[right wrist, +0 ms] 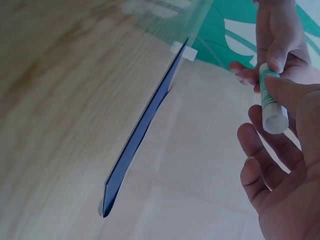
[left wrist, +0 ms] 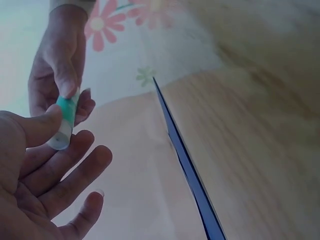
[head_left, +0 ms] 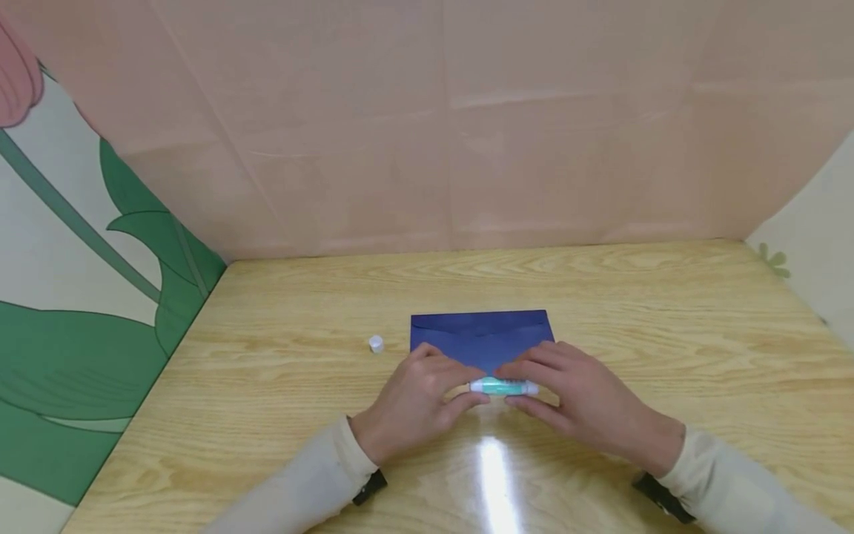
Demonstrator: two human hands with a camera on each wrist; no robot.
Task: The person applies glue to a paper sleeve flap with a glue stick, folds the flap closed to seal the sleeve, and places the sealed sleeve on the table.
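A glue stick (head_left: 503, 386) with a green and white barrel lies level between my two hands, above the table. My left hand (head_left: 423, 393) pinches its left end between thumb and fingers. The other end is pinched by my right hand (head_left: 587, 393). In the right wrist view the stick's uncapped end (right wrist: 275, 123) faces the camera, and its rim looks white. Just beyond the hands lies a dark blue envelope (head_left: 477, 337), its near part hidden by them. A small white cap (head_left: 376, 343) stands on the table left of the envelope.
The wooden table (head_left: 293, 319) extends around the hands, with a bright light reflection near its front. A pinkish sheet (head_left: 440, 133) hangs behind its back edge. Panels with a leaf pattern (head_left: 67, 371) border the left side, and a pale panel (head_left: 814, 245) the right.
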